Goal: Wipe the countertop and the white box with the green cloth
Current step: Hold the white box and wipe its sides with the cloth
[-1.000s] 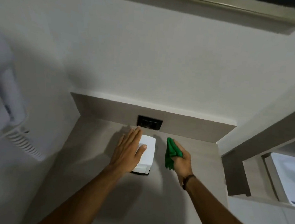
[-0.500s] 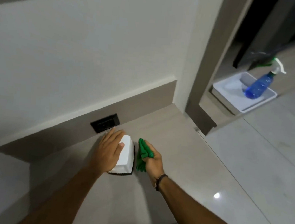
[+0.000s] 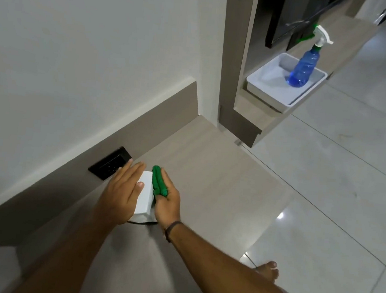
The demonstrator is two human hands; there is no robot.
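The white box [image 3: 145, 197] sits on the beige countertop [image 3: 208, 175] close to the back wall. My left hand [image 3: 120, 195] lies flat on the box's left side and top, fingers stretched out, steadying it. My right hand [image 3: 167, 202] grips the folded green cloth [image 3: 158, 182] and presses it against the box's right side. Most of the box is covered by the two hands; only a strip of its top and its near corner show.
A black wall socket [image 3: 110, 162] sits in the backsplash just left of the box. To the right, a lower shelf holds a white tray [image 3: 271, 90] with a blue spray bottle [image 3: 304, 67]. Tiled floor [image 3: 336, 182] lies beyond the counter's right edge.
The view has swung to the right and down, bringing the tray and spray bottle into sight. My right hand with the cloth has moved from beside the box onto its right side.
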